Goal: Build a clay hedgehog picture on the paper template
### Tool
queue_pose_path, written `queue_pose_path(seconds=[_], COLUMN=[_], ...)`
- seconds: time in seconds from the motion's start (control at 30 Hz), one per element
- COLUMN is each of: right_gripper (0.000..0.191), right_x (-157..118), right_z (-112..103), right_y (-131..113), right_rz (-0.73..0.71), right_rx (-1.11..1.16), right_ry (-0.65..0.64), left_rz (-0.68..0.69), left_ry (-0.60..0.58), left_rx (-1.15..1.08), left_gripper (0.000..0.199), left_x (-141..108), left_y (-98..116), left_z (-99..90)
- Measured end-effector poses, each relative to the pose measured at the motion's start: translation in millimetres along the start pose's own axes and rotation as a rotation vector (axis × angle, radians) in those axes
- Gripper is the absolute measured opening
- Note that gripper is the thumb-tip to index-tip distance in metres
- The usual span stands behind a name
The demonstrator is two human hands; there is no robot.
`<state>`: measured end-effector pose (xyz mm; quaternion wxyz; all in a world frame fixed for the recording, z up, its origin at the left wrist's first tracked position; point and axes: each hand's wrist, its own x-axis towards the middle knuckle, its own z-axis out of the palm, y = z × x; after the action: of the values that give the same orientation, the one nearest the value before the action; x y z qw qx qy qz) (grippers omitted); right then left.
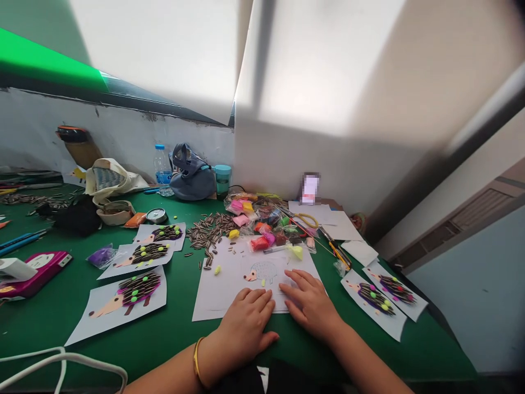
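Observation:
My left hand (247,323) lies palm down at the near edge of a white paper sheet (213,303), fingers stretched out and thumb apart. My right hand (309,302) rests on the sheet's right side with its fingers spread. Neither hand holds anything. Between and beyond them is a hedgehog drawing (264,272) with a peach-coloured clay face and an outlined body. A small yellow-green clay piece (263,283) lies at its lower edge. Farther left on the sheet sits a yellow clay lump (217,270), close to a pile of striped sunflower seeds (209,232).
Finished-looking hedgehog cards (135,295) lie at left, others (375,298) at right. Bagged coloured clay (262,241), yellow-handled scissors (307,220) and a utility knife (338,249) lie beyond the sheet. A bottle (163,172), cup (222,180) and phone (310,187) stand at the back.

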<state>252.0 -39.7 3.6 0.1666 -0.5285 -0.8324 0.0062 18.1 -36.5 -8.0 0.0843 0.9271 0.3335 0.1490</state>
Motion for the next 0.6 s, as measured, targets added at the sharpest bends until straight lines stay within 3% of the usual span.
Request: queue_pose_path(seconds=[0.17, 0.43, 0.6], right_gripper=[0.029, 0.045, 0.032], right_x=[-1.8, 5.4, -2.1], right_z=[-1.6, 5.7, 1.8], right_y=[4.4, -0.6, 6.9], right_rz=[-0.037, 0.018, 0.016], right_rx=[0.019, -0.04, 0.012], right_ry=[0.06, -0.058, 0.044], left_rz=[-0.003, -0.001, 0.0], left_ry=[0.013, 0.009, 0.02], left_rx=[-0.001, 0.001, -0.007], left_gripper=[0.061, 0.06, 0.059], left_x=[-0.2, -0.2, 0.2], left_y=[-0.6, 0.6, 0.0], left_z=[2.2, -1.0, 0.7])
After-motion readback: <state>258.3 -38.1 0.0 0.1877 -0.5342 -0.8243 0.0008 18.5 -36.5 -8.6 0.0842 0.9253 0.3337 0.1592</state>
